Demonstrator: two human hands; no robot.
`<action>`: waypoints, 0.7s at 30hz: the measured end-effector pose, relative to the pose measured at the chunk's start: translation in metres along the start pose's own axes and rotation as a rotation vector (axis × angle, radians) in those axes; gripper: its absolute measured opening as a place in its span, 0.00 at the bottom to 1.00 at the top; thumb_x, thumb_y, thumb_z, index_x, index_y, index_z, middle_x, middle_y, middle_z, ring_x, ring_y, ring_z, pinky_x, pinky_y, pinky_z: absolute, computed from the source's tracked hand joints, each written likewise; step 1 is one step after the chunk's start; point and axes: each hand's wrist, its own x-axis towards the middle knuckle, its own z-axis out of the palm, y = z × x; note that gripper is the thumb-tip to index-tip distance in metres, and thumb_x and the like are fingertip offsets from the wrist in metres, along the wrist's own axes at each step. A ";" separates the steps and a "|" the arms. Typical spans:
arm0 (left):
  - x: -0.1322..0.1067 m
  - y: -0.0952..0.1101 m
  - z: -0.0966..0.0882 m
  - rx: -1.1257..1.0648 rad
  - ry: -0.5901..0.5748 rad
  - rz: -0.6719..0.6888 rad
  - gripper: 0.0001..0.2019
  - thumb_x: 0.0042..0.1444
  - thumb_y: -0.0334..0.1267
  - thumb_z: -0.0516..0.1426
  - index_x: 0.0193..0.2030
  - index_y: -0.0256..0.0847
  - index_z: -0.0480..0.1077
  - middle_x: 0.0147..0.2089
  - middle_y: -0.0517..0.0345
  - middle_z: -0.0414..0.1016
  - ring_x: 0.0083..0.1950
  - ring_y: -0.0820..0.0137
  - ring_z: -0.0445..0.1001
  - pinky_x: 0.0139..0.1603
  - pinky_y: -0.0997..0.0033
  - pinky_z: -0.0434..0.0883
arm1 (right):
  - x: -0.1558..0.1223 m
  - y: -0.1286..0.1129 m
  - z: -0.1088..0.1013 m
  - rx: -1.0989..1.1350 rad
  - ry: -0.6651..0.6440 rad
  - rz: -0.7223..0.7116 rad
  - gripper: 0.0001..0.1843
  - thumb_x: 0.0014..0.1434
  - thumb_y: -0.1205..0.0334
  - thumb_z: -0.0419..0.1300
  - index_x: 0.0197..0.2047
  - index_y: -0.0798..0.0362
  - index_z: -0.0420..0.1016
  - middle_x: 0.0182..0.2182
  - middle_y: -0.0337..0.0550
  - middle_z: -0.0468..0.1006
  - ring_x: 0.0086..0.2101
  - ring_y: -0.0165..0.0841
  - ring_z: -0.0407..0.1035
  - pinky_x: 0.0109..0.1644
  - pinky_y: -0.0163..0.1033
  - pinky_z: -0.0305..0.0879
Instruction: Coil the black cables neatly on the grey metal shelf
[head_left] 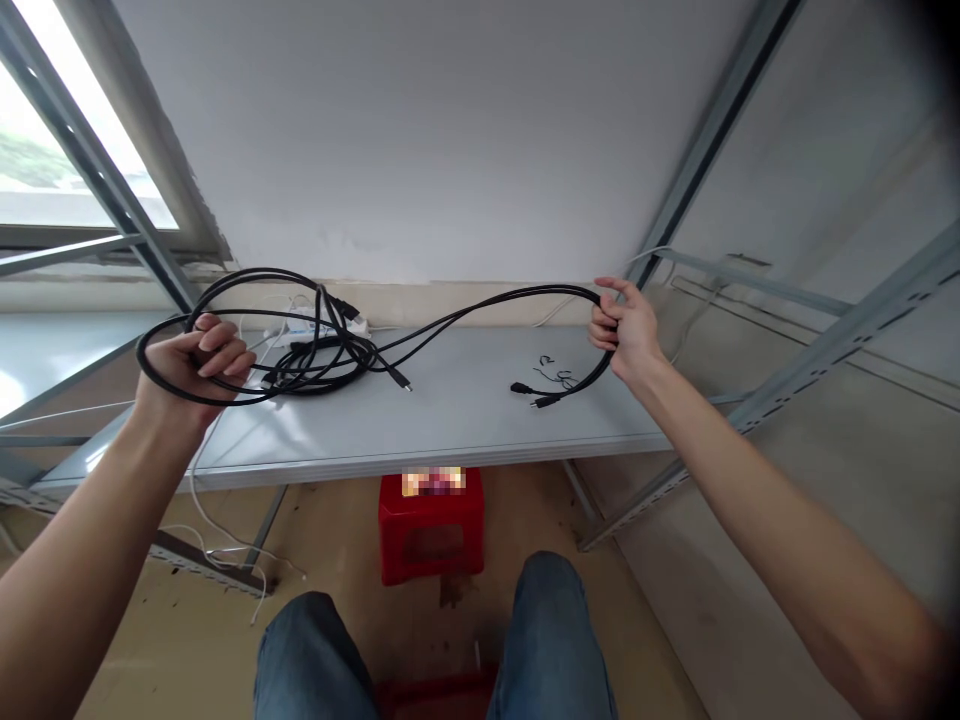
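Note:
My left hand [201, 362] is closed round a bundle of looped black cables [300, 350], held just above the left part of the grey metal shelf [450, 420]. From that bundle a doubled black cable [480, 305] stretches across to my right hand [626, 330], which pinches its bend above the shelf's right side. Two plug ends [534, 395] hang below my right hand, close to the shelf top. Another plug end [401, 380] dangles near the middle.
A white power strip [315, 325] with white cords lies at the back left of the shelf. Small black twist ties [559, 375] sit on the shelf near my right hand. A red plastic stool [431, 525] stands under the shelf, beyond my knees. Metal rack posts rise on both sides.

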 end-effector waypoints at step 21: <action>0.024 -0.073 0.114 0.322 -0.056 -0.143 0.12 0.49 0.26 0.66 0.40 0.38 0.73 0.36 0.55 0.80 0.36 0.69 0.82 0.35 0.72 0.79 | -0.038 -0.018 0.121 0.136 -0.192 -0.052 0.16 0.66 0.49 0.65 0.50 0.40 0.63 0.21 0.24 0.54 0.18 0.25 0.51 0.21 0.29 0.45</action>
